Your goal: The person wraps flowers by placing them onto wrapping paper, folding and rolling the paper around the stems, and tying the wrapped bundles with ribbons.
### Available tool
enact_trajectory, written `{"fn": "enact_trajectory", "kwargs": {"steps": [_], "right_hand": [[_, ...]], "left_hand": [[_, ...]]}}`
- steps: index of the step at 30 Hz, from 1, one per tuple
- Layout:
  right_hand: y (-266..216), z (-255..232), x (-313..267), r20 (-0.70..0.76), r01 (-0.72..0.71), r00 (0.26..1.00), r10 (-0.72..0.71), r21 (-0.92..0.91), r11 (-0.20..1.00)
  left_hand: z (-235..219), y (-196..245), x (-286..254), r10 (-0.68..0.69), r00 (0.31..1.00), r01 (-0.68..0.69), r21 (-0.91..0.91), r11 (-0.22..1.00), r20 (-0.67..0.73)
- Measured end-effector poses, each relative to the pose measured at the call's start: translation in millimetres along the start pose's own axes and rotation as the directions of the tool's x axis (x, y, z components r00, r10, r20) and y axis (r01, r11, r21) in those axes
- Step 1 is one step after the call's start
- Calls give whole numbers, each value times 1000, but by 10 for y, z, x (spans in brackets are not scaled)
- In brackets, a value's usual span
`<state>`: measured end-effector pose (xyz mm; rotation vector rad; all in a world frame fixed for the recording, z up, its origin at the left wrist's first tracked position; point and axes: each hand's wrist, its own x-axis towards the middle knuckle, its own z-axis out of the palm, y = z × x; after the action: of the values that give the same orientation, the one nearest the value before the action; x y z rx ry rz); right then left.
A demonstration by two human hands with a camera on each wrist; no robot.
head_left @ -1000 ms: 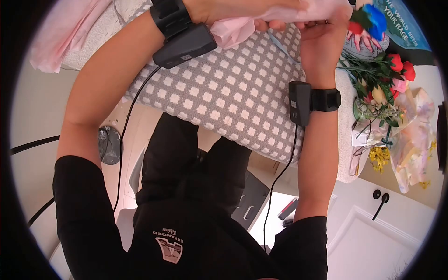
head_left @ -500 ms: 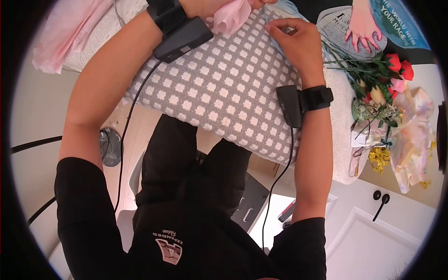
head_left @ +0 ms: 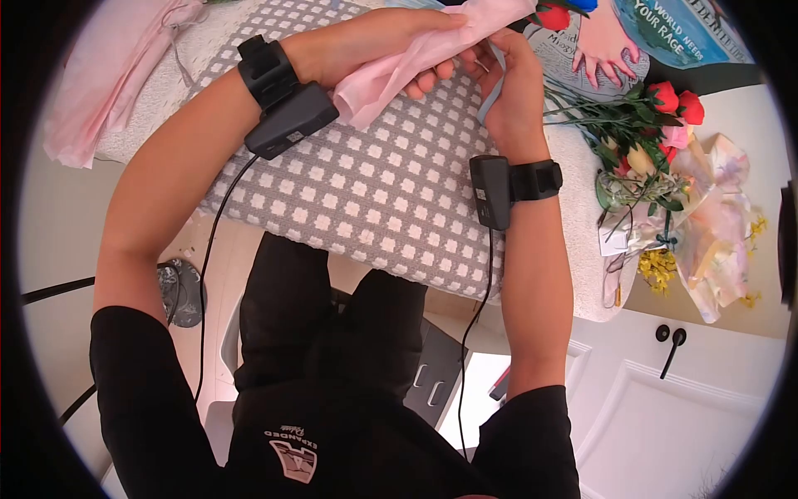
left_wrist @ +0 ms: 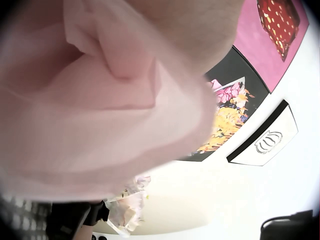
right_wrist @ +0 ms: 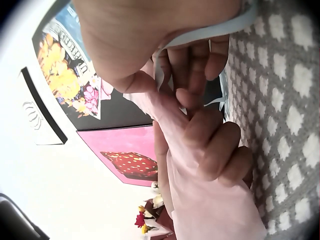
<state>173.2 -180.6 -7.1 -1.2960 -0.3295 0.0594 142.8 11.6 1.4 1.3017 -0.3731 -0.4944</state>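
In the head view my left hand (head_left: pixel 378 37) grips a bouquet wrapped in pink paper (head_left: pixel 391 71), held at a slant over the checked cloth. Its fingers (right_wrist: pixel 212 152) curl round the paper in the right wrist view. A red flower (head_left: pixel 553 17) and a blue one show past the wrap's upper end. My right hand (head_left: pixel 517 91) is close beside the wrap, fingertips near the left hand's fingers, holding a light blue ribbon (right_wrist: pixel 215 31). That ribbon crosses the right palm and passes between thumb and fingers at the paper. Pink folds (left_wrist: pixel 100 145) fill much of the left wrist view.
A grey and white checked cloth (head_left: pixel 374 191) covers the table under my hands. Loose roses (head_left: pixel 665 100) and crumpled wrapping (head_left: pixel 719 224) lie at the right. More pink paper (head_left: pixel 108 83) is at the left. Pictures, one showing a strawberry (right_wrist: pixel 132 162), stand behind.
My right hand moved off from the bouquet half a second ago and is now back beside it with the ribbon. The wrapped bouquet has come lower into the head view, which has itself shifted.
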Motion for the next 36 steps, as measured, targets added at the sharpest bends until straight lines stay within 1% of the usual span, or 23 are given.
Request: {"fn": "enact_trajectory", "kwargs": {"steps": [1,3,5,6,7,8,9,10,12,14,15,17,19,22,24,27,28,30,31,33,34,35,36], "right_hand": [[-10,20,14,-20,-17,1000,16,-23,1000],[-43,53,7,-18,-16,1000,16,-15,1000],[-84,90,-25,-54,-62,997,61,-17,998],[-86,92,-32,-35,-31,999,30,-21,999],[-68,102,-44,-34,-39,999,38,-26,999],[-52,119,-47,-64,-9,998,9,-10,1000],[-54,145,-30,-90,26,996,-26,6,1000],[-61,159,-18,-82,31,996,-30,7,999],[-51,168,-18,-123,10,992,-25,-124,992],[-74,200,-30,-134,26,990,-48,-161,987],[-72,197,-52,-146,36,987,-67,-201,979],[-57,165,-77,-154,14,987,-48,-213,977],[-70,170,-46,-155,11,987,-45,-216,976],[-37,167,-69,-187,-52,982,1,-267,962],[-29,153,-70,-87,-48,996,14,-398,916],[-44,209,-81,-118,-76,993,27,-439,895],[-45,201,-58,-115,-71,993,23,-435,898],[-11,149,-52,-111,-100,992,57,-434,895],[-3,145,-73,-116,-110,991,65,-435,894],[-50,152,-88,-111,-122,990,81,-429,895],[-60,153,-90,-109,-118,991,77,-432,894],[-60,165,-95,-114,-113,991,67,-466,877],[-56,183,-84,-118,-109,991,57,-496,861]], "left_hand": [[18,16,-14,5,999,-6,-11,1000,-41],[31,41,-47,24,999,-23,9,1000,-44],[7,36,-36,33,999,-32,22,999,-43],[-11,14,-9,92,994,-86,84,993,-65],[-23,-17,12,150,985,-137,143,980,-84],[-31,-60,34,150,985,-137,135,981,-89],[-43,-86,60,244,962,-223,157,962,-126],[-54,-79,78,340,927,-309,189,932,-158],[-79,-83,104,361,918,-319,238,918,-164],[-79,-101,100,369,914,-317,270,909,-169],[-83,-117,102,391,900,-324,305,896,-193],[-104,-111,111,439,867,-335,378,863,-237],[-159,-41,130,448,859,-347,362,865,-249],[-226,-20,159,446,852,-358,319,878,-274],[-221,-36,195,499,787,-432,254,865,-363],[-175,39,145,565,751,-471,323,821,-342],[-230,24,199,568,750,-471,328,819,-340],[-356,-112,346,710,680,-667,248,703,-185],[-294,-91,286,704,685,-662,242,709,-188],[-128,60,130,509,812,-496,122,860,-287],[-152,80,118,493,819,-458,182,870,-294],[-170,105,108,498,816,-462,188,867,-292],[-194,126,95,469,830,-441,159,883,-302]]}}
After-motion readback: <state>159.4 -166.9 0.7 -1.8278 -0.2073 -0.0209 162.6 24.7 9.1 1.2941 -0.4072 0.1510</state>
